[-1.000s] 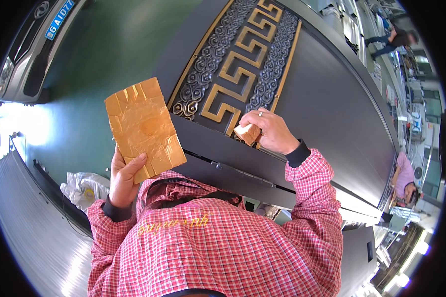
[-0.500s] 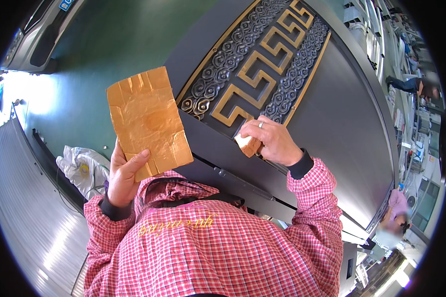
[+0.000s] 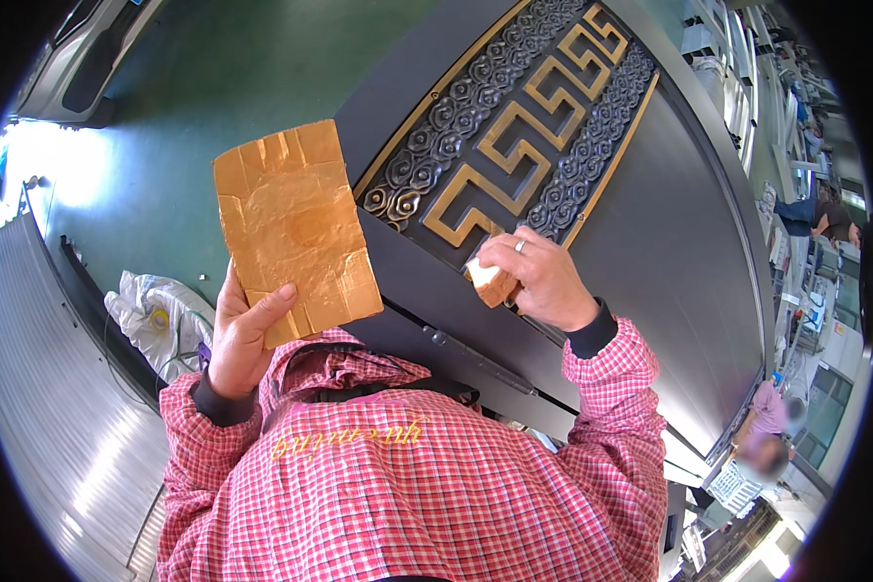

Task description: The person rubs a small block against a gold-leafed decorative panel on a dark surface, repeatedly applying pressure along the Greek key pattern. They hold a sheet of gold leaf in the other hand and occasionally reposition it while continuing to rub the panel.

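Right now both my hands are full. My left hand (image 3: 245,335) grips a flat golden card (image 3: 298,228) by its near edge: thumb pressed on top, the other fingers mostly hidden behind, so the card is pinched between them. It is creased, with a darker round patch around its middle, and it's held up to the left of the dark panel (image 3: 694,218), overlapping the green floor (image 3: 233,73) in my view.

My right hand (image 3: 551,281) has its fingers closed around a small block (image 3: 496,283) — white on top, golden brown on the side. The block is over the near end of the panel's decorated strip; I cannot tell whether it touches the surface. I wear a ring (image 3: 520,246) on that hand.

A gold zigzag pattern (image 3: 532,184) runs away toward the far side, with raised dark flowers (image 3: 601,126) along both sides of it and thin gold edging (image 3: 612,160) beyond those.

To my near left are a white bag (image 3: 155,320) and a ribbed grey sheet (image 3: 53,407) — and far right, a person in a pink top (image 3: 768,412).
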Motion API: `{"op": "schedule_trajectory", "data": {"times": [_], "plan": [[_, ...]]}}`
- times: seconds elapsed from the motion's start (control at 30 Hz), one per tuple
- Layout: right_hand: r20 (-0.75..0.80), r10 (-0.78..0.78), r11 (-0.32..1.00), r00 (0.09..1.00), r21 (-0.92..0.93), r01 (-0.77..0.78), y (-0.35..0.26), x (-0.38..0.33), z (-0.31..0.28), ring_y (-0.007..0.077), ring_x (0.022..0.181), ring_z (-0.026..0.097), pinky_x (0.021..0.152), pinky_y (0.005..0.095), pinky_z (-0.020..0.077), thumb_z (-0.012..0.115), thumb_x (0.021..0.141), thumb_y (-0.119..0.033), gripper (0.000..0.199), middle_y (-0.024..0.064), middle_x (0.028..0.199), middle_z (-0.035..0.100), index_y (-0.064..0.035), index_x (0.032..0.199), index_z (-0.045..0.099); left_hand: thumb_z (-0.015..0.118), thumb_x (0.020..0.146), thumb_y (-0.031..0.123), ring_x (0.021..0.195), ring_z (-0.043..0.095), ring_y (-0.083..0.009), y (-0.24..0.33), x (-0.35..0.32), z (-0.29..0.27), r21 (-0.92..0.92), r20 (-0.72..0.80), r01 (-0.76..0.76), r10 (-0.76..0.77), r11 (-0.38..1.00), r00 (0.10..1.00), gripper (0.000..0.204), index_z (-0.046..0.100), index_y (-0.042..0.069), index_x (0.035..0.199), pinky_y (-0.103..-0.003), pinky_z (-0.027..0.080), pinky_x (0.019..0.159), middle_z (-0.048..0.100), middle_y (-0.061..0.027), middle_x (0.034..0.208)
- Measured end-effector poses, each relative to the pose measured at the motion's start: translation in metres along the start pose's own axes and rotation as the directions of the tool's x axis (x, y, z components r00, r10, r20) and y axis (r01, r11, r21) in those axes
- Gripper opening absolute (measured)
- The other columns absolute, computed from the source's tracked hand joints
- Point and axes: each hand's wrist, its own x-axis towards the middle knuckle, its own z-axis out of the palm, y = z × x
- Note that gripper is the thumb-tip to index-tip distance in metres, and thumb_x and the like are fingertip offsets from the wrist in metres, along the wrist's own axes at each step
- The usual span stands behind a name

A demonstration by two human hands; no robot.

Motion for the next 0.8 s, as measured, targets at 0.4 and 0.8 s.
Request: {"op": "schedule_trajectory", "data": {"times": [0.4,0.8], "plan": [[-0.212,0.201,0.980,0.956,0.031,-0.199,0.017,-0.007,-0.004,0.0285,0.095,0.062,0.076,0.0363,0.0520,0.071,0.063,0.006,0.042,0.0043,0.097,0.065,-0.0130,0.097,0.056,0.056,0.089,-0.005,0.109,0.061,-0.0261,0.002,-0.002,0.006,-0.020,-0.017,0.007,-0.007,1.000,1.000,0.054,0.033,0.004,0.137,-0.040,0.056,0.087,0.054,-0.0147,0.126],[-0.260,0.178,0.983,0.949,-0.003,-0.186,0.030,0.010,-0.011,0.0294,0.095,0.062,0.077,0.0378,0.0512,0.066,0.066,0.006,0.037,0.0067,0.096,0.064,-0.0116,0.097,0.056,0.056,0.090,-0.003,0.103,0.063,-0.0261,0.003,-0.003,0.009,-0.004,0.000,0.006,-0.006,1.000,1.000,0.054,0.032,0.005,0.138,-0.040,0.060,0.075,0.054,-0.0143,0.124]]}}
